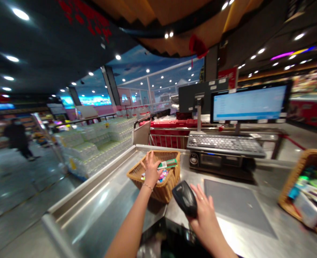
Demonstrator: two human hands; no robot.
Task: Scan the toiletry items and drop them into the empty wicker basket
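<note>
My left hand (151, 170) reaches over a wicker basket (161, 191), its fingers spread. A green and white packet (167, 164) with a barcode label lies at the basket's right side, close to my left thumb; whether they touch I cannot tell. Beneath that hand, small colourful wrapped items (163, 175) show inside the basket. My right hand (205, 215) is closed round the handle of a black handheld barcode scanner (184, 199). The scanner is held above the metal counter, just right of the basket, its head tilted up to the left.
A keyboard (225, 143) and a lit monitor (249, 104) stand at the back of the metal counter (105, 204). A grey mat (236, 204) lies to the right. Another wicker basket (289, 190) with mixed goods stands far right. Stacked bottle packs (99, 143) are beyond the left edge; a person (19, 138) walks there.
</note>
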